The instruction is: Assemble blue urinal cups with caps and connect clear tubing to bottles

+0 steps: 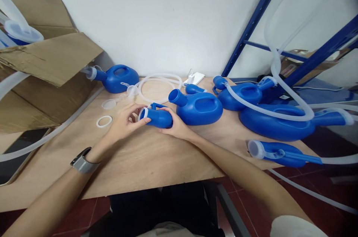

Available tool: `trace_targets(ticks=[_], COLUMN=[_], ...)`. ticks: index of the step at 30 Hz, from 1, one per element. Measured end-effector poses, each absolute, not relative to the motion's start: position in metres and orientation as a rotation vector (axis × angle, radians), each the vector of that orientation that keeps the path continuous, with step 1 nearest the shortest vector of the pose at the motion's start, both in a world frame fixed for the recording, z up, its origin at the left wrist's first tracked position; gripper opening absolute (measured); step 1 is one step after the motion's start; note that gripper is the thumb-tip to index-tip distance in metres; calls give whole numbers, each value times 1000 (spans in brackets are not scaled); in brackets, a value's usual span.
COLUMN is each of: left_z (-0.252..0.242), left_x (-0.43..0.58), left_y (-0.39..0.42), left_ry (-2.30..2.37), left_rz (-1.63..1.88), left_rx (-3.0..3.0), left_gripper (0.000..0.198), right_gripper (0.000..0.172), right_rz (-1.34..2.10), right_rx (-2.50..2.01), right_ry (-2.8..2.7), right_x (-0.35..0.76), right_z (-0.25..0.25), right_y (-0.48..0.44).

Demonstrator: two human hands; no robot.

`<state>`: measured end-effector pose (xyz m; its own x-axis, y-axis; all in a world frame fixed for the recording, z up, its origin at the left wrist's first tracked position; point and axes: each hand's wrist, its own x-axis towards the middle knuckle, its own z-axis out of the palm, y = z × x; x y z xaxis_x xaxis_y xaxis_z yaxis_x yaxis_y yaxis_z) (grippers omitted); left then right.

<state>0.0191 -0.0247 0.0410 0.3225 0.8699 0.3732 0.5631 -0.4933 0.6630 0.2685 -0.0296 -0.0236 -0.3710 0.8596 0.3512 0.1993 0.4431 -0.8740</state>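
Observation:
Both hands hold a small blue cup-like part (160, 118) above the front middle of the wooden table. My left hand (127, 119) has its fingers and thumb at the open end, where a whitish ring (143, 114) sits around the rim. My right hand (177, 125) wraps the rounded closed end. Just right of it stands a blue bottle (200, 108) with an open neck. A loose white ring (104, 121) and a clear disc (109, 104) lie to the left of my left hand.
An open cardboard box (50, 99) fills the left. Another blue bottle (120, 78) and a coiled clear tube (160, 76) lie at the back. Several blue bottles with tubes crowd the right, beside a blue metal frame (243, 32). The table edge (156, 185) is near.

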Motion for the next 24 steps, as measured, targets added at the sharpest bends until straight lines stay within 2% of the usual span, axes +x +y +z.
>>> trace_targets(ticks=[7, 12, 17, 22, 24], left_z=[34, 20, 22, 39, 43], left_x=[18, 33, 58, 74, 79], left_y=[-26, -28, -26, -25, -22], left_ry=[1211, 1123, 1049, 1104, 1123], left_rz=[832, 970, 1122, 1091, 1121], left_rx=[2179, 1908, 1305, 1045, 1048], left_gripper=[50, 47, 70, 41, 38], right_gripper=[86, 74, 75, 75, 74], right_rz=[1092, 1057, 940, 958, 937], right_rx=[-914, -899, -905, -899, -927], right_ry=[-1833, -1812, -1797, -1734, -1709], right_x=[265, 264, 264, 265, 266], right_z=[-13, -13, -17, -19, -21], right_y=[-38, -39, -39, -37, -36])
